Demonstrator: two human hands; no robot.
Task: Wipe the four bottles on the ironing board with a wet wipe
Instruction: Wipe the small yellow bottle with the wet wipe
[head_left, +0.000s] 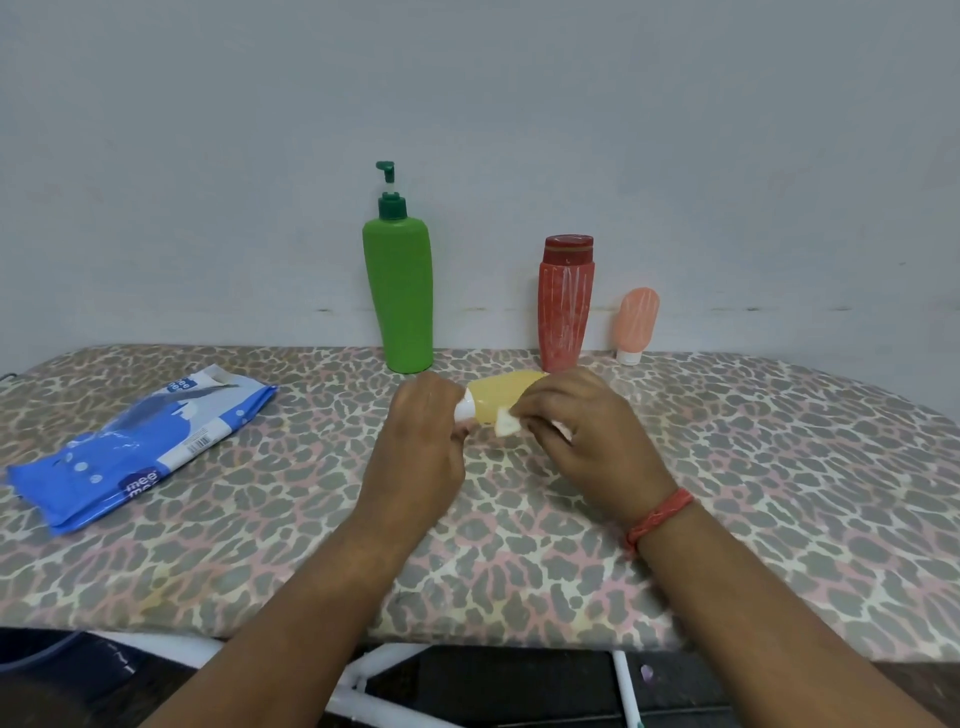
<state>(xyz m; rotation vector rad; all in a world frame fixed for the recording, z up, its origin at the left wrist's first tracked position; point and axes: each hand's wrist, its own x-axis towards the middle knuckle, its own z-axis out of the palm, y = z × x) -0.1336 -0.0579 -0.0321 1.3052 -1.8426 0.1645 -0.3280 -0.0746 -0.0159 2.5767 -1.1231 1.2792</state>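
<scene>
Ironing board (727, 467) spanning lower frame. Green pump bottle (398, 296), red bottle (565, 306), small peach bottle (637, 322) are standing upright at centre, seemingly waiting. I'm working the yellow bottle (493, 402) at mid-frame: left hand (421, 441) gripping its cap end, right hand (587, 431) pinching the wet wipe (506, 427) against it. Early stage, I judge.

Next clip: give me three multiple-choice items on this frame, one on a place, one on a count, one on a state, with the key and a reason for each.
1. Where is the wipes pack?
A. on the board's left part
B. beside the peach tube
C. under the board

2. How many bottles stand upright by the wall?
A. one
B. three
C. four

3. The yellow bottle is:
A. upright
B. held sideways
C. lying untouched

Key: 1 A, it lies left of both hands. 2 B, green pump bottle, red bottle, peach tube. 3 B, left hand holds its cap end, right hand presses a wipe on it.
</scene>
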